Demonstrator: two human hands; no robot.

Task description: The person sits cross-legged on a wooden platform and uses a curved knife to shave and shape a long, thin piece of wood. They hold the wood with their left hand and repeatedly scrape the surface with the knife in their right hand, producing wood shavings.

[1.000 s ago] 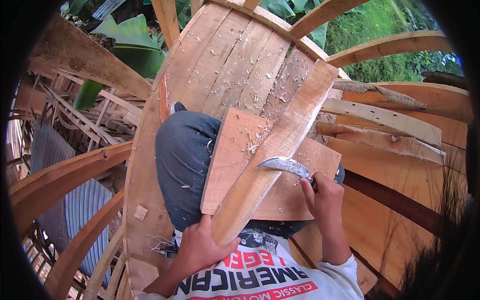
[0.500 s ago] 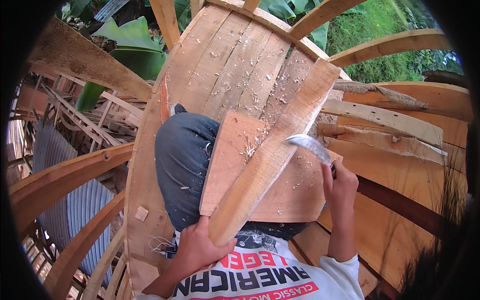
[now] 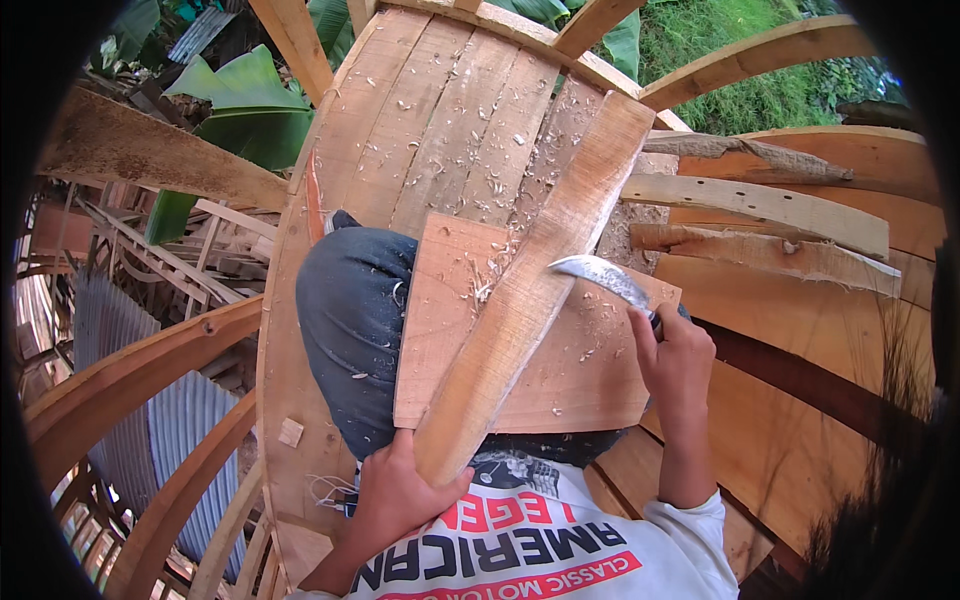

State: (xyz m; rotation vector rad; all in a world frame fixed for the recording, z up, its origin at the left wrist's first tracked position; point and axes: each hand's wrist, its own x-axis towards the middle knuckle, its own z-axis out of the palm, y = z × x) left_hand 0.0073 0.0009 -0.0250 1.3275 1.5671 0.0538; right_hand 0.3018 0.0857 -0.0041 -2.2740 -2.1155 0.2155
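I see an outdoor work spot in soft daylight. Under everything lies a floor of pale planks (image 3: pixel 440 130) scattered with wood shavings (image 3: pixel 470 175). Curved wooden ribs (image 3: pixel 130 375) sweep around on both sides, and rough boards (image 3: pixel 760 205) are stacked to the right. Through the gaps on the left I make out corrugated metal sheeting (image 3: pixel 190 420). Broad banana leaves (image 3: pixel 250 110) rise at the upper left, and green grass (image 3: pixel 730 45) shows at the top right.
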